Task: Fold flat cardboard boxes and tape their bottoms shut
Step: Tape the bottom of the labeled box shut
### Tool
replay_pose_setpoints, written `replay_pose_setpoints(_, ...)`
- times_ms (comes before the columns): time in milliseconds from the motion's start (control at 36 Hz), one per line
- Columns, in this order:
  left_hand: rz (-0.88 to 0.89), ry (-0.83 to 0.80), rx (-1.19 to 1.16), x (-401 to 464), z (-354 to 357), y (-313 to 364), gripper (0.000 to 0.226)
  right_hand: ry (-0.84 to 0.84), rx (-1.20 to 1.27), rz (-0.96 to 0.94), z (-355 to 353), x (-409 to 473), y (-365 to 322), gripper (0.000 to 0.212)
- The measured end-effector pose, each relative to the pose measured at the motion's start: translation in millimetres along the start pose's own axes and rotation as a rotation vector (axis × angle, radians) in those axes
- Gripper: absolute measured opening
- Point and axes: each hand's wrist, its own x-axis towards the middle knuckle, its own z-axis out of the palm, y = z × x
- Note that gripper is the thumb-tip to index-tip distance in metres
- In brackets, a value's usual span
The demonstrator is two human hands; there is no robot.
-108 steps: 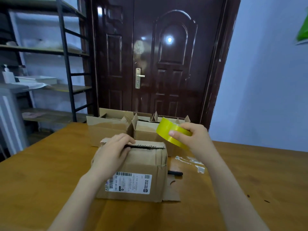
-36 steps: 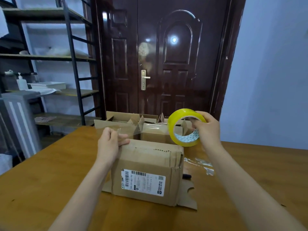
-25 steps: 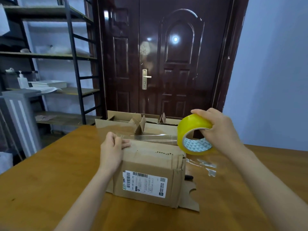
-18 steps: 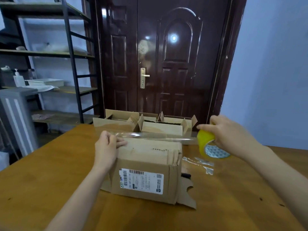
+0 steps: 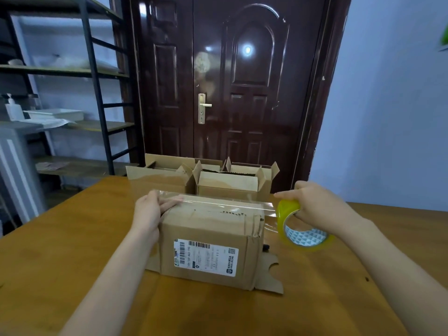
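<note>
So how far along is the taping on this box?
Done: two brown open-topped boxes stand behind. In hand: left hand pins clear tape strip on labelled cardboard box; right hand pulls yellow tape roll. Left: pressing down, cutting.

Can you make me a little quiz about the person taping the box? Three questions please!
1. True or false: the right hand holds the yellow tape roll.
2. Where does the left hand rest? A) on the door handle B) on the left end of the cardboard box C) flat on the table
3. Fill in: a strip of clear ____ stretches from the left hand across the box top to the roll.

Key: 1 true. 2 B. 3 tape.
</note>
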Motion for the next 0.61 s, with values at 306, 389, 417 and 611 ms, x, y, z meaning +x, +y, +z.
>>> replay_pose_setpoints(306, 0.034, -0.003, 0.045, -4, 0, 0, 0.020, -0.065, 0.003, 0.016, 17, -4, -3, 0.057)
replay_pose_setpoints(389, 0.057, -0.002, 0.082, -6, 3, -1, 0.023, -0.095, -0.008, 0.014, 27, -8, -6, 0.060)
replay_pose_setpoints(417, 0.066, 0.002, 0.089, -6, 3, -1, 0.021, -0.104, -0.013, 0.010, 30, -9, -8, 0.062)
replay_pose_setpoints(611, 0.096, 0.009, 0.132, -7, 2, -3, 0.024, -0.091, -0.035, 0.015, 52, -15, -17, 0.061)
